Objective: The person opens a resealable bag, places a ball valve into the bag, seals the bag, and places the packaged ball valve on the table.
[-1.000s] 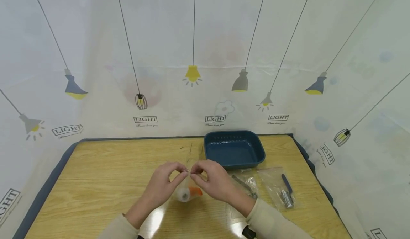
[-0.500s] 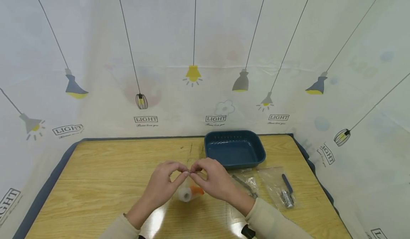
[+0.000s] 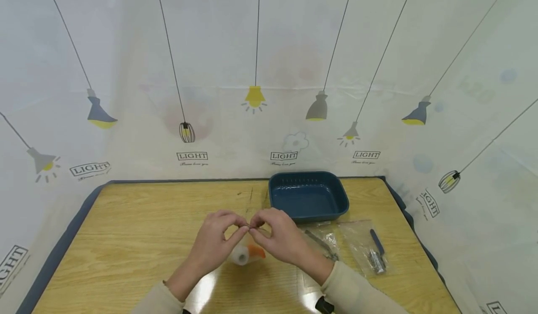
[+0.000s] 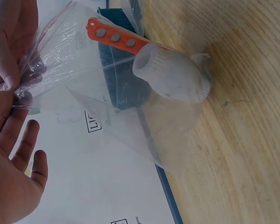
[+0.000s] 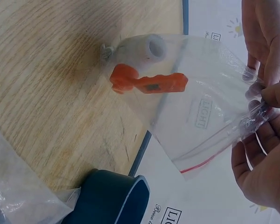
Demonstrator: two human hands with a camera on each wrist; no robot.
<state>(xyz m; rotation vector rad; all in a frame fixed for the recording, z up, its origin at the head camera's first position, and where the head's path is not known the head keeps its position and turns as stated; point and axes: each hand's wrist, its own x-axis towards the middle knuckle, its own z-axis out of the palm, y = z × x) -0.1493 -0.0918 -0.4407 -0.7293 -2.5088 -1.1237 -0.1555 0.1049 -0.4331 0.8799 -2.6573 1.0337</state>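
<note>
My left hand and right hand meet at mid-table, each pinching the top edge of a clear zip bag between thumb and fingertips. A red strip runs along its mouth in the right wrist view. Below the fingers, the bag holds a white ribbed hollow cylinder with a round hole in its end. Beside it lies an orange tool-like piece with grey dots along its handle; its exact kind is unclear. The pinched part of the mouth is hidden by the fingers. Whether the bag's bottom touches the table cannot be told.
A dark blue rectangular tub stands at the back right of the wooden table. In front of it lie a clear bag with a dark slim item and another bag with a dark-handled metal item. A printed sheet hangs behind.
My fingertips have drawn slightly closer together along the bag's edge. The bag's contents swayed a little right, then back left. Both hands otherwise keep nearly the same place.
</note>
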